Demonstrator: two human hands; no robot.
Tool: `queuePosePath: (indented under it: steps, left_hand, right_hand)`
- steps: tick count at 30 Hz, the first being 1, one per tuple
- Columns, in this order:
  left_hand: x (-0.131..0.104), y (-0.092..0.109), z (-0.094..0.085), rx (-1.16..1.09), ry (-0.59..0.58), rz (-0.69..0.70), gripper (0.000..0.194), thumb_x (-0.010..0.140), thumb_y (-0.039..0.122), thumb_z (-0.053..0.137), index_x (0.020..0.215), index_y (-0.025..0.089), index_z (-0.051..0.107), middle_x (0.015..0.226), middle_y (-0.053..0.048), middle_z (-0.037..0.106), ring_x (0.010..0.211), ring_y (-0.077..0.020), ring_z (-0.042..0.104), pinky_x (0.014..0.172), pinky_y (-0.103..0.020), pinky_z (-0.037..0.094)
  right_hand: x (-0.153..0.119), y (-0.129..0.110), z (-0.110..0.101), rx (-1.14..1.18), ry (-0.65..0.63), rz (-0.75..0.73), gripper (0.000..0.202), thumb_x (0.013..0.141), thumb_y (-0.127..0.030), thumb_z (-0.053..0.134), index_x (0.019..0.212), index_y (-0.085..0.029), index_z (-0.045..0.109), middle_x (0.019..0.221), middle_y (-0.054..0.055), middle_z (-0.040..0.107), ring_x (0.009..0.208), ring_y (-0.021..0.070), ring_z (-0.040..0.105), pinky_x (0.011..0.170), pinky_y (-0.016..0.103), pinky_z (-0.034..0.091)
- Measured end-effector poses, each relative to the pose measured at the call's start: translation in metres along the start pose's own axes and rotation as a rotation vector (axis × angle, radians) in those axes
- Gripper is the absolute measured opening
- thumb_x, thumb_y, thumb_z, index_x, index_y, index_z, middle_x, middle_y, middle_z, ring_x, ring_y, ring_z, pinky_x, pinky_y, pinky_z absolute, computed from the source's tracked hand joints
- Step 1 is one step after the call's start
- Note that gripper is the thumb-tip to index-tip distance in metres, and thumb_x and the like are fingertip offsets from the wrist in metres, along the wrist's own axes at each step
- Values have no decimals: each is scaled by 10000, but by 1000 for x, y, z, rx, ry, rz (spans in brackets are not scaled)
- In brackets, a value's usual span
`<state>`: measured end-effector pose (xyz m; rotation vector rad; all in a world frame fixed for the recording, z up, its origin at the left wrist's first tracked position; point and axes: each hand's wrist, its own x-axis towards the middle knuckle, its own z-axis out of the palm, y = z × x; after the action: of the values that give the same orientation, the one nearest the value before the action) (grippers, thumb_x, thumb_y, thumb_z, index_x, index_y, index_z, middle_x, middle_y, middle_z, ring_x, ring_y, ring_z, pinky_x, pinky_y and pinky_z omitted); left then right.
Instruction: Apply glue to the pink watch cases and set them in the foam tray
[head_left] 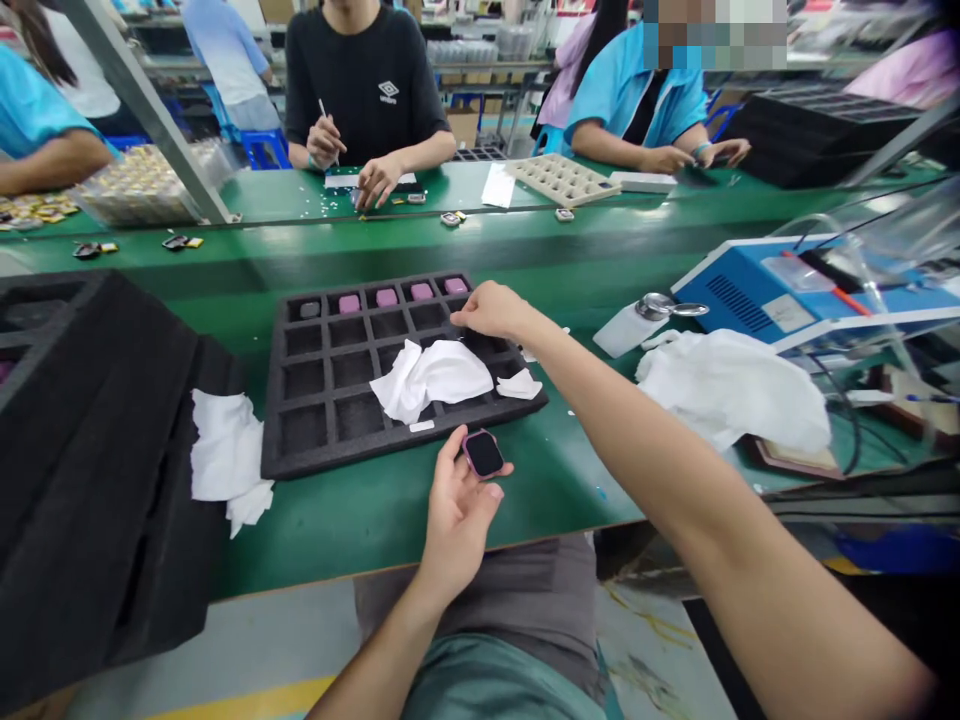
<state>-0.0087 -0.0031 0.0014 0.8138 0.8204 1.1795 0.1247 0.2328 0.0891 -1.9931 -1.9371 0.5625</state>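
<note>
Left hand (456,515) grasping a purple-rimmed watch (484,453); right hand (491,309) reaching over the black tray (337,458).
The watch sits screen-up across the left fingers; the right fingers curl at the rear compartments, grip unclear. Handling there likely calls for a narrow pinch.

The bench (337,535) is green, and the foam tray (336,456) on it is black, with a row of pink watch cases (386,298) and one case (310,310) that looks dark grey, though it is hard to be sure. The watch (484,453) has a black face inside a purplish-pink rim, and the cloths (442,372) are white. The boxy machine (757,285) is blue with white edges, and yellow stripes (247,700) cross the pale grey floor (300,625).
</note>
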Motion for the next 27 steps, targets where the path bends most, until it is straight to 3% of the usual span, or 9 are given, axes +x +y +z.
queuePosePath:
  steps: [3,6,9,13,18,23,27]
  left_hand:
    - [1,-2,0,-16,3,5,741,869,395,810,1497,282,434,1358,-135,663,1140,-254,721,996,-374,525]
    - [1,-4,1,-21,-3,9,727,876,381,801,1502,284,443,1362,-129,663,1117,-246,726,1012,-384,520]
    - [1,-4,1,-13,-18,0,708,890,368,787,1503,280,444,1356,-126,667,1110,-243,727,1012,-385,521]
    - [0,-2,0,0,-7,-4,704,899,371,777,1508,277,436,1349,-125,670,1119,-241,723,1014,-382,522]
    - [-1,-4,1,-8,-10,3,705,899,378,775,1511,283,436,1366,-126,659,1118,-241,726,1014,-386,525]
    - [-1,-3,1,17,-7,-3,699,908,373,765,1514,287,427,1372,-123,658,1117,-231,726,985,-360,528]
    - [0,0,3,31,-7,-14,692,906,361,763,1507,280,431,1361,-121,667,1115,-236,727,1002,-378,529]
  right_hand:
    - [0,5,5,5,1,-11,186,817,-334,734,738,-165,741,716,62,690,707,196,616,717,321,486]
    - [-10,20,3,34,89,-29,255,889,-349,639,831,-133,761,749,68,697,740,191,623,731,314,489]
    - [-13,26,3,91,142,-32,255,879,-350,659,914,-131,785,802,73,735,780,200,661,761,319,510]
    - [0,14,12,47,41,-39,189,802,-349,760,853,-173,808,849,89,770,843,241,702,837,373,541]
    - [9,5,18,2,49,-31,116,770,-278,769,791,-169,803,874,139,763,906,304,709,879,457,539]
    - [14,12,17,66,-46,-175,165,762,-204,739,905,-197,821,826,40,746,816,194,666,826,334,509]
    - [20,10,12,129,-103,-228,79,738,-151,728,790,-153,788,709,10,687,715,144,591,715,275,465]
